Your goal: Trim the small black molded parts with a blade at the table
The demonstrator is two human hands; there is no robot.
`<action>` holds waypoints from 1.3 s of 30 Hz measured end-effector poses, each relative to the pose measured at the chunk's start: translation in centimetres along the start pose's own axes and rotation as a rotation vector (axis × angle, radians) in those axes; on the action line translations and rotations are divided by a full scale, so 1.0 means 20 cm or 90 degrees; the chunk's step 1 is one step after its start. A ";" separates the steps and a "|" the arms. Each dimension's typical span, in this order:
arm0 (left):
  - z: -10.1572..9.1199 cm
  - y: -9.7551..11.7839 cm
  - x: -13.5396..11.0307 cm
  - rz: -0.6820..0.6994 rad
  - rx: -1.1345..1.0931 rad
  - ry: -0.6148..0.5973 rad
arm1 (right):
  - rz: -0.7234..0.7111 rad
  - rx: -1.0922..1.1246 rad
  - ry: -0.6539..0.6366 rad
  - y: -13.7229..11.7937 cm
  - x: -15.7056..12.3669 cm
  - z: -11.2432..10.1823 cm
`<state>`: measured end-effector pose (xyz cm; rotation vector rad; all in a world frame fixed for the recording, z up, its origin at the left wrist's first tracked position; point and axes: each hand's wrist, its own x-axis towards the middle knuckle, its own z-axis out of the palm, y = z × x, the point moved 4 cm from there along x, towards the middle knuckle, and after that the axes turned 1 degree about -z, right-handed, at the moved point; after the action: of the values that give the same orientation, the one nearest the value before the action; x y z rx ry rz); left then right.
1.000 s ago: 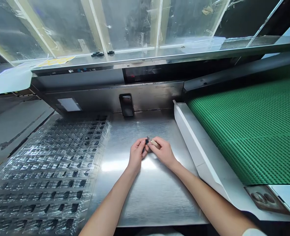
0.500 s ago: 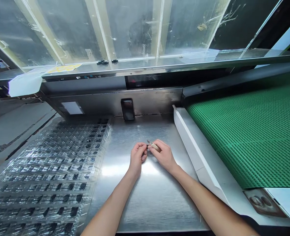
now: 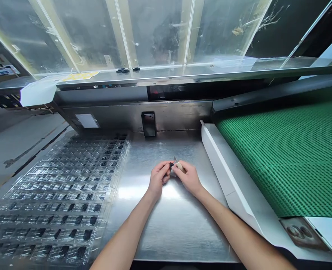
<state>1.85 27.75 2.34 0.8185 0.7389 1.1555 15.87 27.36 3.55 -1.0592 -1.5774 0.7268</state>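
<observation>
Near the middle of the metal worktop (image 3: 166, 228), my left hand (image 3: 158, 178) is closed, pinching a small black part (image 3: 171, 165) between thumb and fingertips. My right hand (image 3: 189, 177) grips a small knife with a beige handle (image 3: 180, 167); its short, pointed metal blade (image 3: 175, 159) points up and away from me. The right thumb and fingertip meet the black part, so both hands are almost touching. What exact kind of part it is, I cannot make out. The right fingers partly cover the knife.
Clear plastic trays (image 3: 56, 187) with black parts in their pockets lie at the left. A black phone (image 3: 149, 123) leans against the back panel. To the right, a white guard (image 3: 225, 172) borders a green conveyor belt (image 3: 292, 150). A metal shelf (image 3: 166, 79) spans the back.
The black part shows more between my fingertips, and the knife blade points more steeply upward. My hands stay close together; the whole view has shifted slightly.
</observation>
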 end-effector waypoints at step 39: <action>0.00 0.02 0.00 -0.047 -0.156 -0.033 | -0.018 -0.302 -0.071 0.01 -0.01 -0.01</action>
<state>1.62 27.89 2.62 0.6090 0.5664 1.1290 16.18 27.18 3.28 -1.3495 -1.9126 0.4025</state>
